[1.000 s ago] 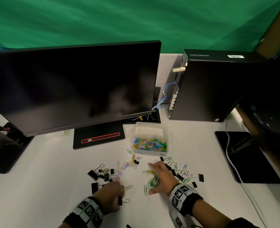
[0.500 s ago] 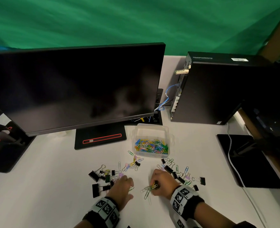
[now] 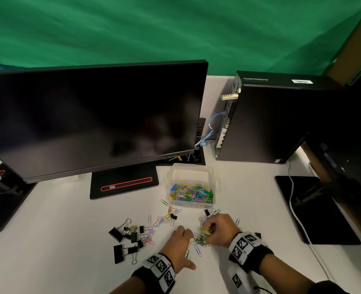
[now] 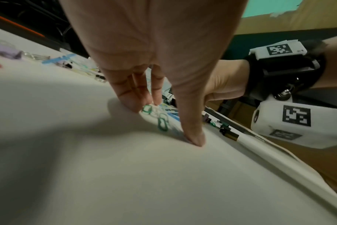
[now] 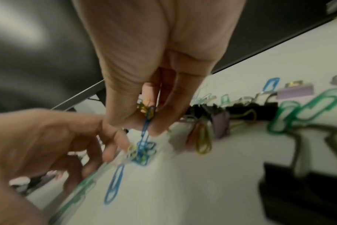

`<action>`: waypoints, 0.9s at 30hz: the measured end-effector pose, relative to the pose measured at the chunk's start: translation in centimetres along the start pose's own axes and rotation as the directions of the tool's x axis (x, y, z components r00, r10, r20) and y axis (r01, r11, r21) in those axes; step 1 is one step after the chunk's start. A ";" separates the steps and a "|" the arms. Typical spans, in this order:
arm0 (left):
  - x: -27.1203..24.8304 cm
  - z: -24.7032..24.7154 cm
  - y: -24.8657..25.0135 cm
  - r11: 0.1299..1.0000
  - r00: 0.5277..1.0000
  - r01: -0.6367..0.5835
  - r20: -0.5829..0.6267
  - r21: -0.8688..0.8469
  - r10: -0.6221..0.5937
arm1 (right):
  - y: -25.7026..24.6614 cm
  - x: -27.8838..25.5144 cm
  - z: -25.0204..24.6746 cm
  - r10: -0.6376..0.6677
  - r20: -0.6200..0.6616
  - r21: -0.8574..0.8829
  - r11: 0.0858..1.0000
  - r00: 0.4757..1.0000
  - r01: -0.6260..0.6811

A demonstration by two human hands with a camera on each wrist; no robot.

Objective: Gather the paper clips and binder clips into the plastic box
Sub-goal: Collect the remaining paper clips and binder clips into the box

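Clips lie scattered across the white counter (image 3: 48,240) in front of the plastic box (image 3: 191,188), which sits just right of the monitor's stand (image 3: 124,183) and already holds a heap of coloured paper clips (image 3: 192,193) in its near half. The right hand (image 3: 219,229) is in front of the box and slightly to its right, fingers curled down, pinching a small bunch of paper clips between thumb and fingertips (image 5: 160,127); from the wrist view a blue paper clip (image 5: 147,123) hangs from that pinch down to a tangle of blue and yellow clips on the counter. The left hand (image 3: 180,249) is in front of the box, beside the right hand, with straight fingers and thumb pressed tip-down on the counter around a few green paper clips (image 4: 160,118); it grips nothing. A loose blue paper clip (image 3: 197,250) lies between the 2 wrists. Further left of the box's front, a cluster of black binder clips (image 3: 122,240) lies mixed with pink, purple and yellow clips, and a smaller group of pastel paper clips (image 3: 166,217) sits just in front of the box. More clips and a black binder clip (image 3: 206,212) lie between the box and the right hand. A black computer tower (image 3: 270,119) stands behind and to the right of the box, and a dark monitor (image 3: 90,119) stands behind and to its left.
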State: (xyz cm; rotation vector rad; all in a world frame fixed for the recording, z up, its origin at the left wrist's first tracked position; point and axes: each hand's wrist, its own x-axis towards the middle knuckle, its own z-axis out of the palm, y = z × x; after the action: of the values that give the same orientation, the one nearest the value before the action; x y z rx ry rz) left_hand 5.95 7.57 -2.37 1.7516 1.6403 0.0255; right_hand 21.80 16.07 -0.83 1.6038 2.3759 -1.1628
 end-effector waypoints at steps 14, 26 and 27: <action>1.1 -0.8 0.2 0.998 0.998 0.046 -0.043 -0.051 -0.048 | -4.3 4.8 -7.8 -0.001 -0.251 0.200 0.978 0.968 0.052; 1.0 0.0 0.3 0.977 0.999 0.016 0.042 0.212 -0.026 | -2.1 2.1 -1.6 -0.184 0.058 -0.168 0.967 0.981 0.191; 1.0 -0.1 0.2 0.974 0.999 0.013 0.043 0.225 -0.024 | -1.6 1.6 -0.9 -0.159 0.120 -0.190 0.965 0.980 0.180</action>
State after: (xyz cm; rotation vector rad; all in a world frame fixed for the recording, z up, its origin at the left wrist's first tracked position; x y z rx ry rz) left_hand 6.26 8.51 -2.65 1.8892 1.6796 -0.2151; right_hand 20.07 17.56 0.06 1.2701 2.5101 -0.9663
